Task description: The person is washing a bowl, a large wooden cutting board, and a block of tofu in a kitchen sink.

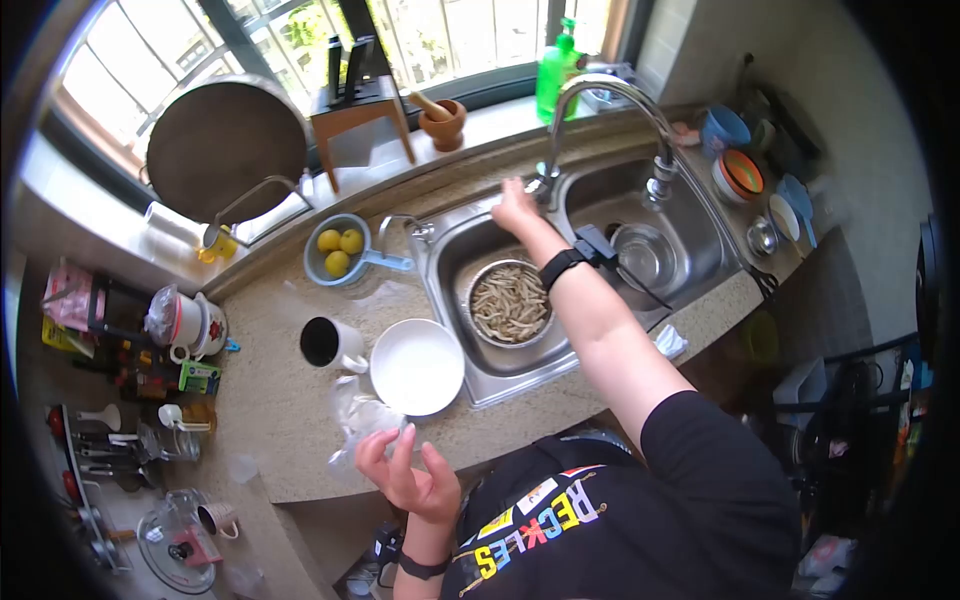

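Observation:
My right hand (517, 206) reaches to the base of the chrome faucet (612, 85), at its handle between the two sink basins; its fingers are partly hidden, and whether they grip the handle is unclear. Below that arm, a round metal bowl (510, 304) full of thin, pale brown pieces sits in the left basin (455, 262). My left hand (412, 478) is raised in front of the counter edge, palm up, fingers apart and empty. Near it are a white bowl (417, 367) and a crumpled clear plastic bag (362, 412).
A blue strainer (343, 277) with yellow fruit and a mug (333, 343) stand on the counter. A clear bowl (643, 255) lies in the right basin. Stacked bowls (738, 176) are at right. A green bottle (556, 72) and a mortar (443, 128) line the windowsill.

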Demonstrator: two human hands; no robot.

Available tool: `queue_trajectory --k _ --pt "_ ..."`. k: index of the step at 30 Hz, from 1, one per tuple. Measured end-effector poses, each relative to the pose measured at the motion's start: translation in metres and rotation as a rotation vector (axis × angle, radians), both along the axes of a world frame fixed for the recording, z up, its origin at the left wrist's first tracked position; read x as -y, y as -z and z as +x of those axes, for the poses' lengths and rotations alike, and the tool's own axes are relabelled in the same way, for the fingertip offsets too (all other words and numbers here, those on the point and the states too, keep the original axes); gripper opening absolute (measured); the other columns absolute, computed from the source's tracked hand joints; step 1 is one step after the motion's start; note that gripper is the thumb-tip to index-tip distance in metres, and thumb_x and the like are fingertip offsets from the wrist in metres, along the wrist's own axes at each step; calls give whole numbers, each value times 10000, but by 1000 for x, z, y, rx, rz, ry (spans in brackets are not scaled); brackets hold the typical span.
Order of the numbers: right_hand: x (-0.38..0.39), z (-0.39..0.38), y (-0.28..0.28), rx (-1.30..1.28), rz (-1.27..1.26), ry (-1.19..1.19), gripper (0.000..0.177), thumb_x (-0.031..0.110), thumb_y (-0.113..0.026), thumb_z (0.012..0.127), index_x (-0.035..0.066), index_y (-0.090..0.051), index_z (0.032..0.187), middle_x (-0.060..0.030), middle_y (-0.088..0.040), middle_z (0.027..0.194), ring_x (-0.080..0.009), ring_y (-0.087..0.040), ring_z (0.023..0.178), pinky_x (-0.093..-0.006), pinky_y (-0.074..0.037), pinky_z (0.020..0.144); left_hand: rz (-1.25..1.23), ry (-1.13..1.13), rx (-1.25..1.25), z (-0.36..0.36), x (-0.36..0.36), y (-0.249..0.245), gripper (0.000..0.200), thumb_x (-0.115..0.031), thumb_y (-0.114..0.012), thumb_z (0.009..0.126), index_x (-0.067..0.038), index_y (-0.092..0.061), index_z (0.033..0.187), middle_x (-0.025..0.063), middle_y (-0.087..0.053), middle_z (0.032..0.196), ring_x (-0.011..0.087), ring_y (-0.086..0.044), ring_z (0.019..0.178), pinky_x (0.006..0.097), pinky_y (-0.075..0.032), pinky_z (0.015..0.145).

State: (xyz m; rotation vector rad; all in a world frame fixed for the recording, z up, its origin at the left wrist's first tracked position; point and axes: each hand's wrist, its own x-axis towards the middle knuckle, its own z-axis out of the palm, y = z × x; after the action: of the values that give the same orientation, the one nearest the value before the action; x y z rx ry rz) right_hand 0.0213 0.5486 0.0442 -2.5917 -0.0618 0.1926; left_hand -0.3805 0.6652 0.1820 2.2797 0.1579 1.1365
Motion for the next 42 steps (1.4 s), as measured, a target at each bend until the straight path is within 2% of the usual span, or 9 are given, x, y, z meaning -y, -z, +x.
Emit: queue_trajectory --k 5,11,13,17,23,29,31,37,42 --pt "31 -57 -27 -37 192 -184 751 256 -634 756 -40 -278 1348 -256 -229 1416 -383 -394 1231 -385 -365 1003 -391 209 -167 75 50 16 280 64 -517 795 31 -568 1069 115 -535 1021 175 -535 932 258 -442 773" --pt "212 -48 24 -622 1770 611 452 249 -615 820 16 -487 1186 -154 -523 1160 -299 -482 1094 -426 -327 1014 -1339 504 -512 188 89 62 259 -82 -518 882 20 -553 1118 95 -618 986 154 -593 930 273 -477 814" --pt "261 -34 39 -447 1996 441 304 216 -577 841 37 -545 1084 -127 -569 1063 -300 -476 1099 -413 -337 996 -1475 613 -569 230 120 79 303 -90 -515 885 15 -523 1169 116 -606 1045 172 -572 994 302 -460 860" --pt "266 -19 25 -530 2103 358 223 125 -434 902 18 -548 1062 -140 -589 1025 -302 -543 985 -431 -413 919 -1696 656 -789 311 209 129 380 -56 -475 890 -23 -450 1268 196 -539 1164 255 -502 1130 392 -424 943" --pt "281 -16 15 -369 2007 327 309 19 -380 891 -47 -460 1183 -194 -530 1138 -288 -538 1046 -405 -453 919 -1989 766 -538 381 305 155 156 -47 -505 849 6 -567 982 107 -621 944 220 -617 800 333 -517 713" --pt "291 -18 -18 -329 1941 612 316 -6 -487 829 27 -419 1136 -108 -503 1012 -244 -526 955 -377 -451 869 -1648 587 -567 370 307 154 65 -64 -642 776 -50 -615 834 38 -633 828 138 -607 712 274 -487 595" --pt "293 -14 -30 -244 1737 657 334 49 -540 814 91 -435 1129 -77 -519 951 -209 -510 897 -356 -435 811 -967 593 -867 348 292 194 123 -66 -657 747 -18 -633 858 57 -638 832 164 -623 740 289 -499 639" --pt "289 -27 -40 -324 1673 746 384 84 -570 811 124 -432 1167 -57 -528 930 -200 -499 894 -387 -387 843 -63 1290 -570 249 320 208 289 -114 -709 649 -122 -685 936 108 -578 958 315 -515 940 393 -433 821" --pt "298 -33 -33 -369 1632 769 352 145 -547 840 138 -427 1171 -71 -536 961 -221 -498 927 -432 -342 906 189 1328 -418 227 348 208 193 -146 -681 633 -127 -675 825 76 -539 951 302 -495 875 386 -429 743"
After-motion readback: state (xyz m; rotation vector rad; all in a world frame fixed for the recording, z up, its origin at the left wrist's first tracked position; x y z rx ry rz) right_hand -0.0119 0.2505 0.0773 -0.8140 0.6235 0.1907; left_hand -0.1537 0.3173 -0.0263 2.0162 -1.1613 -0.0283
